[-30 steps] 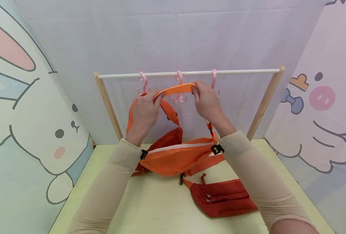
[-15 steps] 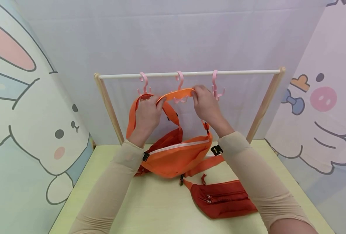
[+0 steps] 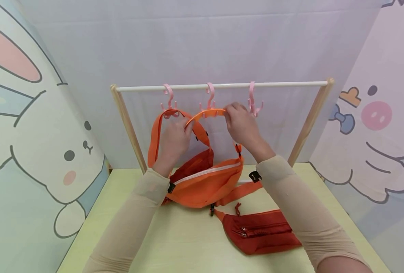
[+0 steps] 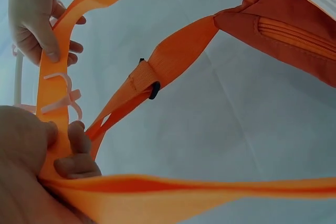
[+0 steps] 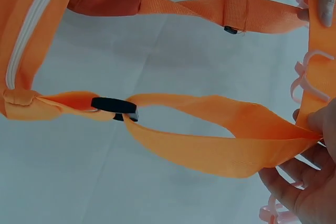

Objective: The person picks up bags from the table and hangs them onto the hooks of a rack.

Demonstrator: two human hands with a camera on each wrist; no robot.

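Observation:
My left hand (image 3: 175, 142) and right hand (image 3: 241, 125) pinch the strap (image 3: 213, 112) of an orange waist bag (image 3: 205, 185), one at each side of the middle pink hook (image 3: 210, 94). Between the hands the strap lies right at this hook's prongs, and in the left wrist view pink prongs (image 4: 68, 98) show in front of it. Below hangs the bag, its white zipper slanting up to the right. In the right wrist view, a black buckle (image 5: 115, 106) joins the strap's looped end near the bag.
A dark red bag (image 3: 196, 165) hangs behind by its orange strap (image 3: 153, 144) from the left pink hook (image 3: 169, 96). The right pink hook (image 3: 252, 96) is on the white rail (image 3: 290, 83). Another red waist bag (image 3: 260, 231) lies on the table (image 3: 174, 242), front right.
Both hands have lowered the stretched strap from above the middle hook's prongs to their level. The orange bag has shifted slightly, its right end moving left.

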